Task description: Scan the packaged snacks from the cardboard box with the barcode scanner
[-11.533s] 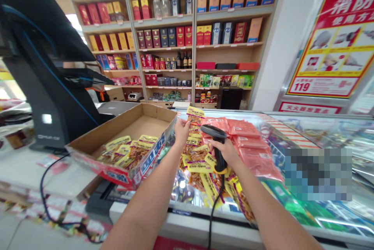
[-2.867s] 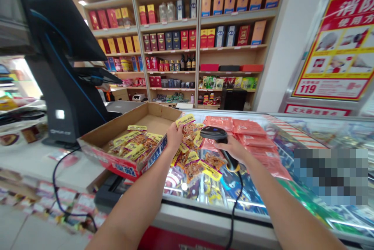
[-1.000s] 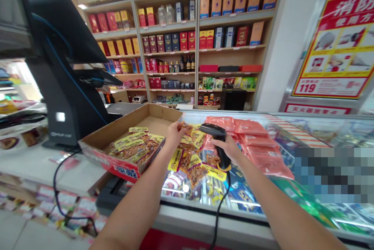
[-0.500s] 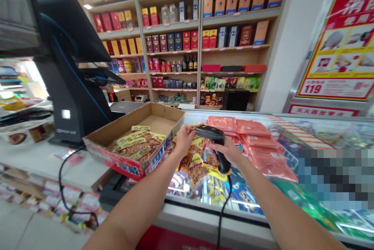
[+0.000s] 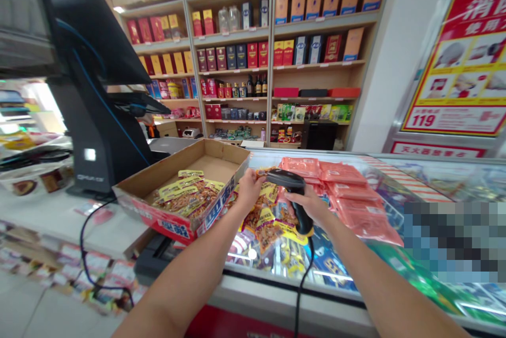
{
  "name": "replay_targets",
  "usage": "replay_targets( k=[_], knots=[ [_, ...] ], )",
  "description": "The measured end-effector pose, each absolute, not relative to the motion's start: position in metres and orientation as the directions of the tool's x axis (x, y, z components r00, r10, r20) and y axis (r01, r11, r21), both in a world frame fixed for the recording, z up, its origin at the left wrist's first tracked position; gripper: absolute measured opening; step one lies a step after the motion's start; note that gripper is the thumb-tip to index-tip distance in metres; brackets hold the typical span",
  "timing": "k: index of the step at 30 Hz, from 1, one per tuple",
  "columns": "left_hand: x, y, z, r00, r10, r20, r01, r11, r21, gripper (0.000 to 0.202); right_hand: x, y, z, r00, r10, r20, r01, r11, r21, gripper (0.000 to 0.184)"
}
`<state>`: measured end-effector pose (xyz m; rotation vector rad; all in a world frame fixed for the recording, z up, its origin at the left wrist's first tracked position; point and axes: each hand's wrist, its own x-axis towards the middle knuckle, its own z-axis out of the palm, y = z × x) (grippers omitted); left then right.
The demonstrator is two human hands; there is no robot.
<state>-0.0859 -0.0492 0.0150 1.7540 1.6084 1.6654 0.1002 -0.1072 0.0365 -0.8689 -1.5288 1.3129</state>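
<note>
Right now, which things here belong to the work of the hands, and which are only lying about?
At the hands: left hand on a yellow-edged snack packet; right hand gripping a corded barcode scanner; other snack packets; cardboard tray holding more.

Lying about: pink packets; checkout terminal; wooden shelves; fire-safety poster.

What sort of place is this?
Probably a small convenience store or grocery. A black point-of-sale terminal stands on the counter, the right hand holds a corded barcode scanner, the left hand holds a yellow-labelled snack packet, and wooden shelves behind carry what look like boxed and bottled liquor.
</note>
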Motion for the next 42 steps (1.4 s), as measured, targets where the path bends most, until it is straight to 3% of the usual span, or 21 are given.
replay_targets(
  k=[6, 10, 16, 19, 21, 23, 27, 32, 36, 39, 42],
  knots=[
    [-0.086, -0.055, 0.019, -0.228, 0.785, 0.576, 0.56, -0.378, 0.737, 0.012, 0.097, -0.107, 0.035, -0.337, 0.923, 0.187, -0.053, 0.18, -0.982, 0.026],
    [-0.095, -0.073, 0.051, -0.225, 0.785, 0.578, 0.669, -0.307, 0.677, 0.006, 0.082, -0.108, 0.047, -0.365, 0.911, 0.191, -0.049, 0.186, -0.981, 0.028],
    [-0.154, -0.113, 0.111, -0.337, 0.729, 0.596, 0.816, -0.09, 0.572, 0.017, 0.039, -0.116, 0.087, -0.484, 0.846, 0.223, -0.09, 0.205, -0.975, 0.026],
    [-0.195, -0.122, 0.118, -0.434, 0.677, 0.594, 0.834, 0.052, 0.55, 0.042, 0.021, -0.12, 0.096, -0.511, 0.82, 0.256, -0.124, 0.225, -0.966, 0.023],
    [-0.214, -0.124, 0.116, -0.467, 0.63, 0.621, 0.842, 0.102, 0.53, 0.062, 0.015, -0.121, 0.096, -0.507, 0.82, 0.264, -0.135, 0.226, -0.965, 0.022],
    [-0.218, -0.124, 0.112, -0.444, 0.591, 0.674, 0.865, 0.087, 0.494, 0.067, 0.014, -0.119, 0.092, -0.489, 0.835, 0.254, -0.126, 0.22, -0.967, 0.023],
    [-0.183, -0.121, 0.105, -0.225, 0.672, 0.706, 0.925, -0.079, 0.371, 0.042, 0.03, -0.11, 0.081, -0.441, 0.868, 0.227, -0.111, 0.198, -0.974, 0.028],
    [-0.114, -0.095, 0.083, 0.005, 0.91, 0.414, 0.937, -0.149, 0.316, 0.027, 0.066, -0.097, 0.068, -0.284, 0.93, 0.233, -0.11, 0.21, -0.971, 0.025],
    [-0.079, -0.06, 0.048, 0.055, 0.969, 0.242, 0.945, -0.128, 0.299, 0.039, 0.091, -0.09, 0.057, -0.143, 0.965, 0.22, -0.086, 0.209, -0.974, 0.021],
    [-0.065, -0.039, 0.02, 0.063, 0.954, 0.293, 0.923, -0.167, 0.347, 0.046, 0.103, -0.087, 0.044, -0.103, 0.976, 0.193, -0.105, 0.182, -0.978, 0.021],
    [-0.061, -0.028, -0.001, 0.057, 0.918, 0.393, 0.872, -0.237, 0.428, 0.04, 0.109, -0.083, 0.031, -0.092, 0.985, 0.147, -0.083, 0.14, -0.987, 0.023]
  ],
)
